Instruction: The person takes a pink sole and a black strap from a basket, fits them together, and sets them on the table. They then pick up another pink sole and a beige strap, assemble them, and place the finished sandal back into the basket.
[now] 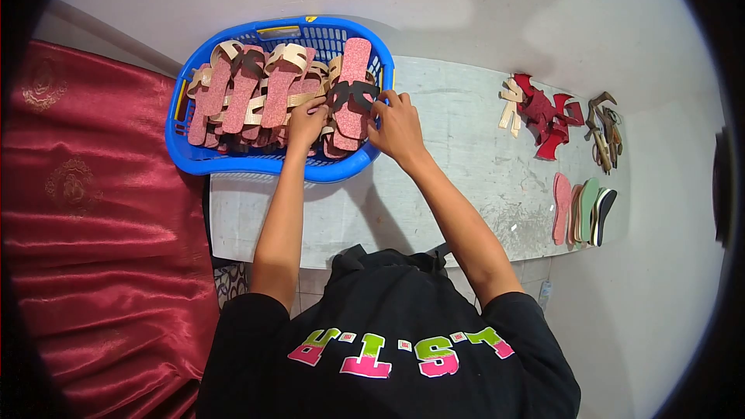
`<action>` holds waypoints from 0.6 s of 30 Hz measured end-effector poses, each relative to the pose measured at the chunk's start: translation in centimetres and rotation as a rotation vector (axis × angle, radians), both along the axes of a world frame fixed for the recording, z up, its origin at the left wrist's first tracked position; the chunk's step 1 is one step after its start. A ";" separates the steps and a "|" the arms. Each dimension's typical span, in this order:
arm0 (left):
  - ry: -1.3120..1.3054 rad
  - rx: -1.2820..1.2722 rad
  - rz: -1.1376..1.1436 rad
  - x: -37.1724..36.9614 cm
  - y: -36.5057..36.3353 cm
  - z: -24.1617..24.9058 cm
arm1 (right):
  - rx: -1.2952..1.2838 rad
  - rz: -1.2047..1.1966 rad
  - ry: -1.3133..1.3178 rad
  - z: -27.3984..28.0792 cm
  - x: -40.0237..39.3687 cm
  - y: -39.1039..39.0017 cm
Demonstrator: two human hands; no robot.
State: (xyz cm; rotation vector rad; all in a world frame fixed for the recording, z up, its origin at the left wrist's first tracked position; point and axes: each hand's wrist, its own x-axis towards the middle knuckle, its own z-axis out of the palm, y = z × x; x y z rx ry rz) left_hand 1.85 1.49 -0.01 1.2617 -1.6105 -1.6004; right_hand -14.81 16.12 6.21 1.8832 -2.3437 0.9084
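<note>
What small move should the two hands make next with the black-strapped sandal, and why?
Probably settle the black-strapped sandal gently into the blue basket: it lies over other sandals, and the left hand and right hand are at its two sides, well placed to guide it.

Black shirt (403, 306): we see big green-and-pink letters (369, 355), upside down to us; S and T are clear, the outer two look like L and R.
Small squares (404, 345) between letters: we find their marks too tiny to read.
Red curtain (116, 132): we can make out no words in its gold crests (74, 186).
Blue basket (264, 166): we cannot read its yellow sticker (311, 19).
</note>
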 end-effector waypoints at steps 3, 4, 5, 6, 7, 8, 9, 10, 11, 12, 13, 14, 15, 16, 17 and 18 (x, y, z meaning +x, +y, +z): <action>0.009 0.038 0.032 -0.6 0.1 0.1 | -0.065 0.001 0.041 0.1 0.1 -0.3; -0.003 0.061 0.056 -0.8 -0.1 0.2 | -0.014 -0.019 0.016 0.2 0.2 -0.6; -0.005 0.059 0.055 -1.0 -0.4 0.2 | 0.036 -0.038 -0.009 0.3 0.4 -0.8; -0.080 0.039 0.023 -1.2 -0.7 0.3 | 0.034 -0.038 -0.010 0.2 0.4 -0.9; -0.153 0.018 -0.008 -1.3 -0.9 0.3 | 0.020 -0.040 -0.012 0.1 0.4 -1.1; -0.153 0.015 -0.007 -1.5 -1.0 0.3 | 0.005 -0.042 -0.015 0.0 0.4 -1.2; -0.192 -0.037 -0.021 -1.8 -0.7 0.9 | 0.003 -0.043 -0.015 0.2 0.4 -1.3; -0.231 -0.088 -0.035 -2.2 -0.3 1.5 | 0.027 -0.038 0.001 0.3 0.5 -1.3; -0.232 -0.090 -0.038 -2.5 0.1 1.7 | 0.051 -0.034 0.016 0.3 0.5 -1.2; -0.235 -0.141 -0.021 -2.8 0.3 1.6 | 0.049 -0.037 0.016 0.3 0.6 -1.2; -0.237 -0.194 -0.002 -3.0 0.3 1.6 | 0.064 -0.045 0.015 0.3 0.6 -1.2; -0.278 -0.168 -0.026 -3.0 0.0 1.7 | 0.078 -0.054 0.014 0.3 0.7 -1.3; -0.277 -0.171 -0.027 -3.0 0.0 1.7 | 0.075 -0.055 0.015 0.1 0.6 -1.3; -0.255 -0.184 -0.026 -2.9 0.1 1.7 | 0.072 -0.051 0.008 -0.1 0.6 -1.3; -0.233 -0.196 -0.025 -2.9 0.2 1.7 | 0.069 -0.046 0.000 -0.3 0.5 -1.3; -0.185 -0.217 -0.017 -2.9 0.1 1.4 | 0.065 -0.047 0.001 -0.3 0.5 -1.2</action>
